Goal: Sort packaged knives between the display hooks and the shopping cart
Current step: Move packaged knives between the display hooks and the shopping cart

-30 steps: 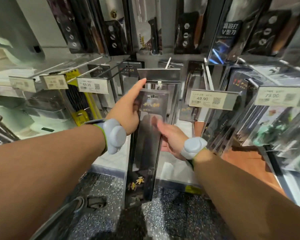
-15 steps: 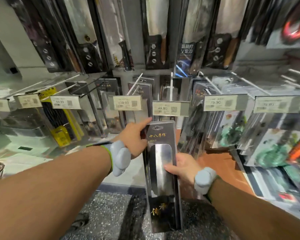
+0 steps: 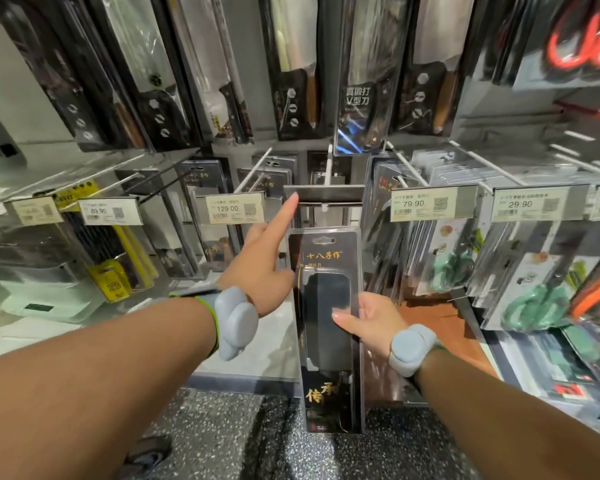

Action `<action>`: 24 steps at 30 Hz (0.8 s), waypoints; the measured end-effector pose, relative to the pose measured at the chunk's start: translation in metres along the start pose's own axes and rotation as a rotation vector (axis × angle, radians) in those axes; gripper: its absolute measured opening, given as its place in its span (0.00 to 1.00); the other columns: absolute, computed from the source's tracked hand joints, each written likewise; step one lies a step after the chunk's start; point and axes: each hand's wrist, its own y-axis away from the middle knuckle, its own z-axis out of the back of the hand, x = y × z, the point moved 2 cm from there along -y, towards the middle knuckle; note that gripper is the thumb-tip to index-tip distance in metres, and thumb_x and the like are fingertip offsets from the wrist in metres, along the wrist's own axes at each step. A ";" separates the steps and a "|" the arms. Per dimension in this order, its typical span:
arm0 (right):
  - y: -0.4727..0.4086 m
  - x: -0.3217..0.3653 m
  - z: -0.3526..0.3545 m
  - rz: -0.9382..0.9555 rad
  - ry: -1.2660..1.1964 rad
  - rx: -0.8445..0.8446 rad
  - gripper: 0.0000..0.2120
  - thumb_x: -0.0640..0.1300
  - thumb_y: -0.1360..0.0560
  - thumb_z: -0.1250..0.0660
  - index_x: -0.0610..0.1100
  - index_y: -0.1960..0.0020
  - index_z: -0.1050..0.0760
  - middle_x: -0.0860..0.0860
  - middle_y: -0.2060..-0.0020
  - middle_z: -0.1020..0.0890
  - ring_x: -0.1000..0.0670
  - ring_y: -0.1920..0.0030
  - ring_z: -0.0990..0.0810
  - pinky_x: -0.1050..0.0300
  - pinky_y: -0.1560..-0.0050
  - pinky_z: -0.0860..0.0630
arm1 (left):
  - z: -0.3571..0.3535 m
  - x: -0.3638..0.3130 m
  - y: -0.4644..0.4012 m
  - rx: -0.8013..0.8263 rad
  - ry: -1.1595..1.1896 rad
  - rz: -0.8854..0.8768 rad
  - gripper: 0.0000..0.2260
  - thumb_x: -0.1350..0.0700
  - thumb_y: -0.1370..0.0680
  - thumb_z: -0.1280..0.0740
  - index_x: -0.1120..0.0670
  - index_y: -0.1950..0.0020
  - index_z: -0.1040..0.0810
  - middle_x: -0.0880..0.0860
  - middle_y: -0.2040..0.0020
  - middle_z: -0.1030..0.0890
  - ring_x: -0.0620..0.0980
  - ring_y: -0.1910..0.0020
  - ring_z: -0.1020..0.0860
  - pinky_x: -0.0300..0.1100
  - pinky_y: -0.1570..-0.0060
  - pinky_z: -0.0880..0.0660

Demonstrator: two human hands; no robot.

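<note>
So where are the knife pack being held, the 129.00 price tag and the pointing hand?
knife pack (image 3: 326, 306): head view, on the clear blister front.
129.00 price tag (image 3: 234, 208): head view, on the printed price.
left hand (image 3: 265, 271): head view, on the back of the hand.

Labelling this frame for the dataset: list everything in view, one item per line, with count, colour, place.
held knife package: one, black, centre, below the hook
centre display hook: one, white, its flipped-up tag holder touched by the left fingertip
upper-row knife packages: several, black and clear, top
price tags: several, pale; 69.90, 129.00, 79.90, 29.90 readable
yellow packages: a few, left
green-handled scissors packs: several, right
floor: dark speckled, bottom
wrist devices: two, grey
left hand: forefinger pointing up
right hand: grips the package's right edge
</note>
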 end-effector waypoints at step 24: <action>-0.045 0.005 -0.018 -0.001 -0.203 -0.101 0.10 0.40 0.26 0.29 0.42 0.45 0.20 0.48 0.53 0.15 0.51 0.51 0.16 0.51 0.45 0.20 | -0.023 0.011 -0.015 0.016 0.054 -0.071 0.46 0.65 0.27 0.37 0.27 0.27 0.58 0.45 0.30 0.36 0.45 0.44 0.28 0.47 0.43 0.24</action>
